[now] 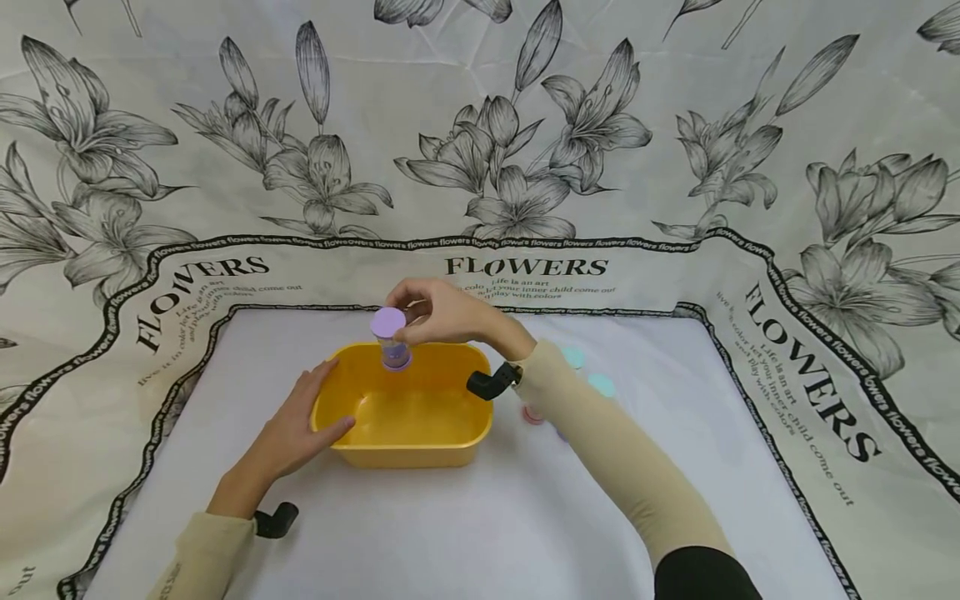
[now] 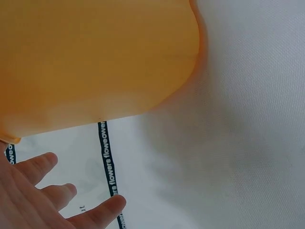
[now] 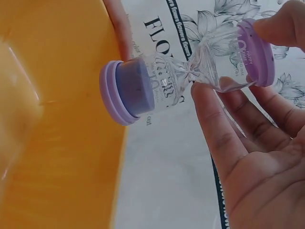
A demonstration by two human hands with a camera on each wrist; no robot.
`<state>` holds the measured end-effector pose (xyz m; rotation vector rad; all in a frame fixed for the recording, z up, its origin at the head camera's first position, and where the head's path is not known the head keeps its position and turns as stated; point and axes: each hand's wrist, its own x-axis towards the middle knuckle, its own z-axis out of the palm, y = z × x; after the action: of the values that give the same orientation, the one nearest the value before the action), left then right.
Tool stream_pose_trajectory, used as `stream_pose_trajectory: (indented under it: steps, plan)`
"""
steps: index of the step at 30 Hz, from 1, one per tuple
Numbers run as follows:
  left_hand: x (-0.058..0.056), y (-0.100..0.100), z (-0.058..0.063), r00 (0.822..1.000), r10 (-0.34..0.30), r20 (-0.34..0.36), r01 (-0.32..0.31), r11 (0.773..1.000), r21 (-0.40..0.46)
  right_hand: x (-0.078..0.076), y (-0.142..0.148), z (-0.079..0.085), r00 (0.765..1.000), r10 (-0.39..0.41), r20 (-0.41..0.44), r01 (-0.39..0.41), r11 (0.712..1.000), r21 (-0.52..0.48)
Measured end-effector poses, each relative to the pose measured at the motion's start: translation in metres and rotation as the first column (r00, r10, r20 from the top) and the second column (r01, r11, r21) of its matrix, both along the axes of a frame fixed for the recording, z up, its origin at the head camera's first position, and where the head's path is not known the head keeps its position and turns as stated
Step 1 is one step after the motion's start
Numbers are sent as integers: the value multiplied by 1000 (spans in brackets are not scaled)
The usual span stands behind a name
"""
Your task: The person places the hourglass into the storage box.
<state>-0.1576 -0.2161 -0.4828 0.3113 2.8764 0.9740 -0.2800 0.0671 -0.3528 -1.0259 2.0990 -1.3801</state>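
Observation:
My right hand (image 1: 442,312) holds a small sand timer (image 1: 393,337) over the back left of a yellow basin (image 1: 408,457). The timer has lilac caps and a clear, narrow-waisted body. In the right wrist view, the thumb is on one cap and fingertips touch the glass; purple sand (image 3: 136,88) lies at the opposite end. My left hand (image 1: 288,425) holds the basin's left rim, its thumb over the inside and fingers along the outside. In the left wrist view, several fingers (image 2: 97,212) spread away from the basin wall (image 2: 95,62).
Right of the basin, partly behind my right forearm, are two mint-green round caps (image 1: 602,385) and a red-pink one (image 1: 532,415). A bit of purple shows beside the sleeve. A white cloth (image 1: 555,533) with a flower-printed border lies underneath.

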Motion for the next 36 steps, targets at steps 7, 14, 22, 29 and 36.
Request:
stream_pose_trajectory:
  steps: [7, 14, 22, 29, 36]
  plan:
    - [-3, 0, 1, 1000, -5, 8, 5, 1000, 17, -1, -16, -17, 999, 33, 23, -34, 999, 32]
    - [-4, -1, -1, 1000, -26, -10, 27, 999, 40, -2, -26, -35, 996, 70, 56, -72, 996, 43]
    - [-3, -4, -2, 999, -34, -28, 35, 998, 56, 0, -39, -54, 995, 85, 51, -90, 992, 90]
    - [-2, -3, -4, 999, -32, -26, 33, 998, 56, 3, -48, -69, 996, 94, 1, -93, 979, 179]
    - [-2, -3, -3, 1000, -20, -8, 20, 999, 43, 3, -55, -85, 995, 104, -8, -99, 961, 256]
